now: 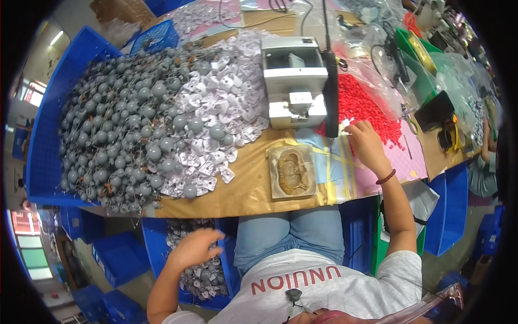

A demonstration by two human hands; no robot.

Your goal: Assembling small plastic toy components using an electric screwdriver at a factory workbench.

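My right hand (367, 141) reaches over the worktable beside a spread pile of small red pieces (372, 105). Its fingertips are pinched together on a small white piece (345, 125), whose exact kind is too small to tell. Lower at the left, my left hand (199, 247) hovers in front of the table edge, above a blue bin of grey ball-shaped parts (205, 281). Its thumb and fingers are apart, and nothing shows in them. Between the hands, near the table's front edge, lies a square mould block (292, 171) with a brownish hollow.
A white and grey bench machine (294, 81) stands behind the block, a dark upright bar (331, 92) at its right. Grey balls with wires (124, 124) heap at the left, beside white moulded pieces (216, 108). Scissors (413, 125) and a yellow tape roll (458, 135) lie right.
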